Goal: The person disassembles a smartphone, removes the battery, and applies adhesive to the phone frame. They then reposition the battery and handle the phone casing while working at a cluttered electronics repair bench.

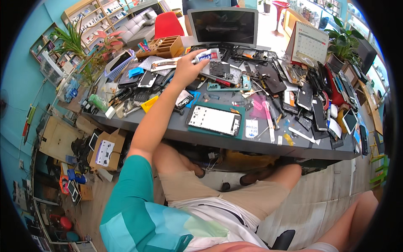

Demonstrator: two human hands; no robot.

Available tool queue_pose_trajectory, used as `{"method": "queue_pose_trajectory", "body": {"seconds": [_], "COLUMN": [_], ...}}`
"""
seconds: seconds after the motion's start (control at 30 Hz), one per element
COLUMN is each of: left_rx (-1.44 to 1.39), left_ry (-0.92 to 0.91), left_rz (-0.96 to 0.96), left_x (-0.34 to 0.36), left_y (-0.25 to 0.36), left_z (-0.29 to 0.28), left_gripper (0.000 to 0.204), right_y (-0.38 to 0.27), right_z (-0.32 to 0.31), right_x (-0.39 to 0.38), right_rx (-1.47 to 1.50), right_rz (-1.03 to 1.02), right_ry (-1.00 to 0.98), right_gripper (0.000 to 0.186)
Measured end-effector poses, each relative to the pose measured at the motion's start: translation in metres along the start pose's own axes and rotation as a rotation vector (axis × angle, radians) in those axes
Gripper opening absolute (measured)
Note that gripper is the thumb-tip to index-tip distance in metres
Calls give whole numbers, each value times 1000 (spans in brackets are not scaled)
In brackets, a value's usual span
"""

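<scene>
My left hand (189, 68) reaches far over the desk, its fingers closed on a white, blue and red tube (208, 55). Below the tube lies an opened device with a silver frame (224, 72). Nearer to me, a phone frame with a bright white inner face and black edges (214, 120) rests on a green mat (239, 133). Beside the mat sits a small white card with blue writing (252, 128). Only a bent part of my right arm (357, 216) shows at the lower right; the right hand is out of sight.
Phone parts and tools crowd the grey desk (176, 126). A monitor (223, 27) stands at the back, beside a wooden organizer (168, 47). A desk calendar (307, 42) and potted plant (345, 44) are at right. An open cardboard box (112, 147) sits on the floor at left.
</scene>
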State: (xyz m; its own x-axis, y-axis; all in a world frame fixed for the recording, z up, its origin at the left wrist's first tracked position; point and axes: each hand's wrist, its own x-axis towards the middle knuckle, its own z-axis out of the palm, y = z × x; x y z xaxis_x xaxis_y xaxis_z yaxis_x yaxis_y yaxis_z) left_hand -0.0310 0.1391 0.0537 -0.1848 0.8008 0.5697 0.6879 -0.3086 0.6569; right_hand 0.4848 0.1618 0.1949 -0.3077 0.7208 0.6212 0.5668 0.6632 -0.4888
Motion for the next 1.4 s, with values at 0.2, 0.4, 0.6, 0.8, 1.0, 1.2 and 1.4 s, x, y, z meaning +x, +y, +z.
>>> {"method": "queue_pose_trajectory", "body": {"seconds": [0.2, 0.4, 0.6, 0.8, 1.0, 1.2, 1.4], "left_rx": [39, 216, 119, 134, 98, 14, 194], "left_ry": [35, 183, 98, 119, 72, 44, 38], "left_rz": [-11, 307, 0, 104, 68, -10, 88], "left_x": [21, 34, 26, 35, 45, 34, 54], "left_y": [8, -1, 4, -9, -7, 16, 22], "left_z": [-3, -15, -41, -53, -41, -44, -24], "left_gripper": [44, 42, 45, 45, 42, 44, 47], "right_y": [1, 11, 12, 10, 16, 14, 19], "right_z": [19, 21, 19, 13, 14, 21, -4], "right_x": [-7, -19, -21, -21, -27, -22, -35], "right_rx": [8, 7, 21, 9, -12, -1, -17], "right_rz": [23, 32, 39, 58, 64, 48, 100], "right_ry": [-50, -42, -30, -21, -6, -6, 22], "right_gripper": [49, 49, 50, 50, 51, 52, 52]}}
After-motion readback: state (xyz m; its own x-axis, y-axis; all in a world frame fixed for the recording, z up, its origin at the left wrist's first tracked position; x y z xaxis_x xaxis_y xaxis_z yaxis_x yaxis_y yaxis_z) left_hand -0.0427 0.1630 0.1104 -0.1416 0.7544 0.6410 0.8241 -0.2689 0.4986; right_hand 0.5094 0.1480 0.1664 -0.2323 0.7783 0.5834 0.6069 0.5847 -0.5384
